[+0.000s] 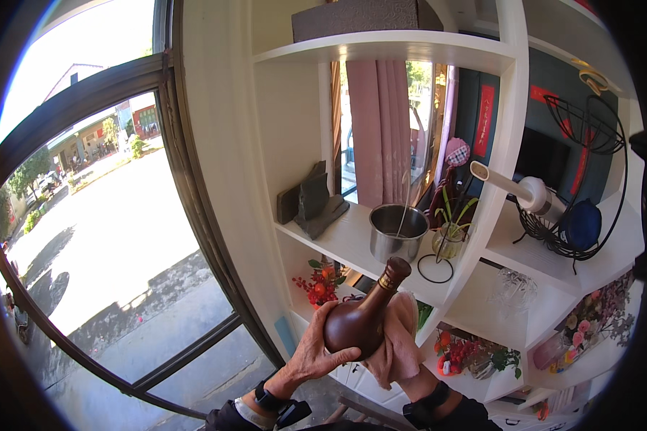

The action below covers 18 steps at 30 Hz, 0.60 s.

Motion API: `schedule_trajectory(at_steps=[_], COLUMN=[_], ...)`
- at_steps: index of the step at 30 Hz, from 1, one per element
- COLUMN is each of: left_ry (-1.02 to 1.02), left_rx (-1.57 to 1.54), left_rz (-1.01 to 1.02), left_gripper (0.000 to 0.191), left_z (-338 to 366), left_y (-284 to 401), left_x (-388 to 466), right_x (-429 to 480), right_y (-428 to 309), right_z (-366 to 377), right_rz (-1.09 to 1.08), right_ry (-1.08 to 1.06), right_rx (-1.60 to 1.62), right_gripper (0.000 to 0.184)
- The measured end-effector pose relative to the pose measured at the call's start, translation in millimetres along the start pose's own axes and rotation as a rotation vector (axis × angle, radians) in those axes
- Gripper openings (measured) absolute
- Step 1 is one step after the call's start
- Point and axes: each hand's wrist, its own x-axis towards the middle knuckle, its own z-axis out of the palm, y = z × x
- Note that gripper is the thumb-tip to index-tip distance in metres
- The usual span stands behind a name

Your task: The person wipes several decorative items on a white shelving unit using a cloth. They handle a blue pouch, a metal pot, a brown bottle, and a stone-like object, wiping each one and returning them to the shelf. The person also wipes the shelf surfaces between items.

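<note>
A brown, round-bodied bottle (354, 329) with a long neck tilts up and to the right between my hands. My left hand (319, 347) grips its body from the left, the thumb across the lower side. Against the bottle's right side, my right hand (405, 360) holds a pink cloth (393, 345), which hides most of its fingers. Both wrists wear black bands. Just beyond the bottle's mouth, a stainless steel pot (399, 237) with a thin light stick in it stands on a white shelf (350, 250).
Dark stone pieces (312, 202) stand left of the pot. Right of it are a glass vase with a green plant (450, 240) and a black wire stand (435, 269). Further right, a wire basket rack (550, 237) holds a white handheld appliance (534, 194). Artificial red flowers (321, 285) occupy a lower shelf.
</note>
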Motion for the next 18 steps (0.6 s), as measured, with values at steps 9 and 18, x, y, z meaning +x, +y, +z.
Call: schedule_trajectory(at_steps=[9, 18], left_ry=[-0.310, -0.201], left_rx=[0.287, 0.214], left_rz=[0.019, 0.099], left_gripper=[0.110, 0.053], left_z=[-27.3, -17.4], left_y=[41.1, 58.1], left_x=[30.7, 56.8], right_x=[-9.8, -2.7], right_y=[23.5, 31.5], right_z=[23.9, 10.3], right_rz=[0.575, -0.144], right_ry=[-0.108, -0.033], right_rx=[0.729, 0.113], right_gripper=[0.031, 0.033])
